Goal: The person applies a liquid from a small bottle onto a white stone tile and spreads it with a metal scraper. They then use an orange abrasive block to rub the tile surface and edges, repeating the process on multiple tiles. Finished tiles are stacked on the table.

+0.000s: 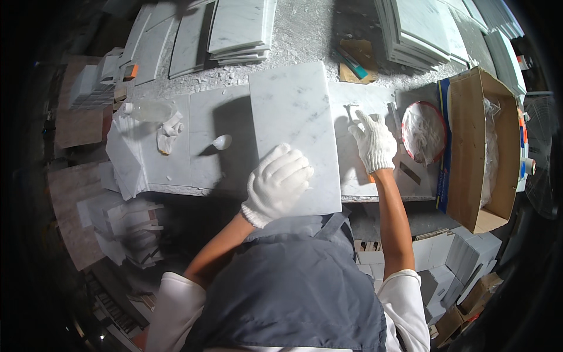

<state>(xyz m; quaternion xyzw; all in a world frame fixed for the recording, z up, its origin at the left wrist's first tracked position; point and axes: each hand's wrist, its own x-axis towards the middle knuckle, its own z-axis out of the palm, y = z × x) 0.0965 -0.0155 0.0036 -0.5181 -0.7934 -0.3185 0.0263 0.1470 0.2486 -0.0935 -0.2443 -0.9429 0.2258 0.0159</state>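
Observation:
A large white marble tile with grey veining lies in front of me, its near edge by my dark grey apron. My left hand, in a white knitted glove, rests flat on the tile's lower left part, fingers extended. Just right of the tile, my right hand, gloved the same way, is over the worktop with thumb and fingers apart. Close to its fingertips is a small pale object whose kind I cannot make out. A bit of orange shows beside the right wrist, mostly hidden.
Left lie a small white spoon-like piece, crumpled white cloth and a clear bottle. Right are a red-rimmed round container and a cardboard box. Tile stacks and a teal-ended tube are at the back.

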